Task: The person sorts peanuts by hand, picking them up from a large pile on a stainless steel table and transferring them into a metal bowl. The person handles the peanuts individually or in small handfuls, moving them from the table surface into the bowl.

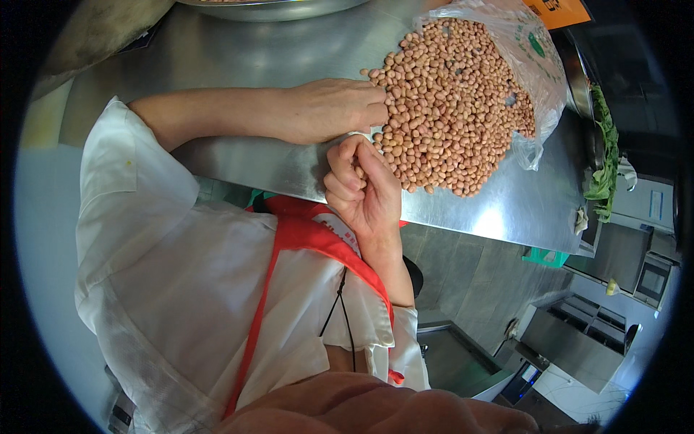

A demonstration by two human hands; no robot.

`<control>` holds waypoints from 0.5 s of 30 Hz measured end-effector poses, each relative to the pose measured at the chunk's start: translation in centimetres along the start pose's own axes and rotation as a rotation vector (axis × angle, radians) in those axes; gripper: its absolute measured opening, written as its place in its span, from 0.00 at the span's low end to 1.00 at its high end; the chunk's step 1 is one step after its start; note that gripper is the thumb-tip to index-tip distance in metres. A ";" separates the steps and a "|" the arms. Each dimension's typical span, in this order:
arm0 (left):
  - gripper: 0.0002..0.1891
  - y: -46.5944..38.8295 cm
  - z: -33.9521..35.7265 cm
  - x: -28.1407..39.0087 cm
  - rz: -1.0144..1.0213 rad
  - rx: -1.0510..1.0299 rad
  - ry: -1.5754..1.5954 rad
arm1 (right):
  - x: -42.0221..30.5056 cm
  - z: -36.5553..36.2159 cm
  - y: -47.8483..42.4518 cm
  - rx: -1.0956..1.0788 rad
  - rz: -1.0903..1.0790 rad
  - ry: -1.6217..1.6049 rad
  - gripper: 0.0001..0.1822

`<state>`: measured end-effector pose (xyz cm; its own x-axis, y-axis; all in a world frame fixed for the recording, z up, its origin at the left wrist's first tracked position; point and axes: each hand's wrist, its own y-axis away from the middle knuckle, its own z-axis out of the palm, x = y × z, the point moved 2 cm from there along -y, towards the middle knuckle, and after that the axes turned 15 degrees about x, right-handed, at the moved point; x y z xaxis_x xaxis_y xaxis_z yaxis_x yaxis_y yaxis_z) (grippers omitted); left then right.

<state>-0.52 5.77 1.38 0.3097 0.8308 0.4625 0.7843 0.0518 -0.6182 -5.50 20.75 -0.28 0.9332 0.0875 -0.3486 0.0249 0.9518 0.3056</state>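
Note:
A wide heap of shelled peanuts [450, 108] with pinkish skins lies on a stainless steel table [238, 59], partly within an opened clear plastic bag [534, 59]. My left hand [336, 111] rests back up at the heap's near left edge, its fingers bent down; the fingertips and anything under them are hidden. Just below it, my right hand [362, 187] is turned palm up with curled fingers around at least one peanut [359, 172]. A bit of thin, pale material shows between the two hands.
A metal bowl's rim [282, 12] crosses the top edge. An orange card [558, 12] lies beyond the bag. Green leaves [602, 157] hang near metal bowls on the right. A green plastic stool [545, 256] stands under the table's right end.

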 end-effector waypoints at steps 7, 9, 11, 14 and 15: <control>0.07 -2.4 -3.7 1.7 -0.164 -0.095 0.401 | -0.2 0.9 0.2 0.155 -0.012 -0.130 0.23; 0.07 -2.3 -3.3 1.2 -0.179 -0.019 0.368 | -0.2 0.5 0.0 0.099 -0.005 -0.120 0.22; 0.07 -1.9 -2.8 0.1 -0.195 0.040 0.258 | -0.3 0.5 0.0 0.101 0.002 -0.116 0.21; 0.06 -1.1 -2.0 -1.5 -0.204 0.054 0.053 | -0.1 0.0 -0.2 0.029 0.007 -0.137 0.18; 0.06 -0.9 -1.6 -1.6 -0.197 0.038 0.031 | 0.0 -0.2 -0.3 0.005 0.005 -0.134 0.18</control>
<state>-0.84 3.48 2.20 0.1695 0.7852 0.5957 0.8105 0.2329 -0.5375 -5.62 20.55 -0.50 0.9729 0.0519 -0.2254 0.0216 0.9498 0.3120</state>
